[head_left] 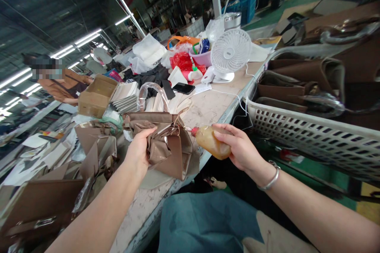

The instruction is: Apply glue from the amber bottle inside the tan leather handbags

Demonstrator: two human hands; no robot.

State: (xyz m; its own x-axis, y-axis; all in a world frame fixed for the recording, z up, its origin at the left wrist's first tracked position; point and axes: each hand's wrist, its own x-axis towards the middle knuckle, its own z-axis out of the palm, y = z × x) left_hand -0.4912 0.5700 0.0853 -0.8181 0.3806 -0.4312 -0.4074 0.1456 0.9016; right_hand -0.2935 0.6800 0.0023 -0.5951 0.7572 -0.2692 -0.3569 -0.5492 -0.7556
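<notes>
One brown bag (169, 146) is held at the near edge of the counter (208, 106), and one amber glue bottle (212, 142) with a red nozzle is held just to its right, the nozzle tip touching or almost touching the bag's upper right edge. Two hands are at work. The left hand (139, 146) comes up from the lower left with the forearm stretched out, its fingers (150, 131) curled together and clamped on the crumpled top of the bag, the thumb side facing the camera. The right hand (240, 148) comes in from the lower right, a single silver bangle (271, 180) on its wrist; its fingers are wrapped tight around the body of the bottle, which lies nearly level and points left.

Further along the counter stand one small white fan (230, 53), one black phone (183, 88) lying flat, one cardboard box (96, 95) and one stack of pale cut pieces (126, 97). At least two more brown bags (95, 146) lie to the left of the held one, their exact count unclear in the clutter. One white slotted basket (311, 134) at the right holds several brown bags. One other person (63, 85) in a brown top is at the far left, well apart from the hands
</notes>
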